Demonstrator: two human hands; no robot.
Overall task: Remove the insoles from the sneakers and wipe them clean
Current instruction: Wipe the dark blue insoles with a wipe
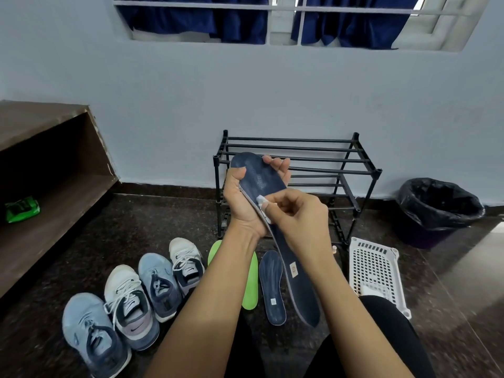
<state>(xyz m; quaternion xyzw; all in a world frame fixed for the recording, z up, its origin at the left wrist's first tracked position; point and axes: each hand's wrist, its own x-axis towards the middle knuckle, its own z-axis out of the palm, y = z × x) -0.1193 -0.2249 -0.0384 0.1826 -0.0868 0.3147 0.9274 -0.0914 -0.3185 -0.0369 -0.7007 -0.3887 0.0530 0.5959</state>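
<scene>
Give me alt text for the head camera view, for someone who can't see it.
A person's left hand holds a dark blue insole while the right hand pinches a white wipe against it. On the floor lie four sneakers, a green insole and a second blue insole, before a black shoe rack.

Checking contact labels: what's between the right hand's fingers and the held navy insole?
Head view: a small white wipe, pinched by the right hand, pressed against the navy insole the left hand holds.

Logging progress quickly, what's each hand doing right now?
Left hand: grips the dark blue insole.
Right hand: pinches a white wipe against that insole.
</scene>
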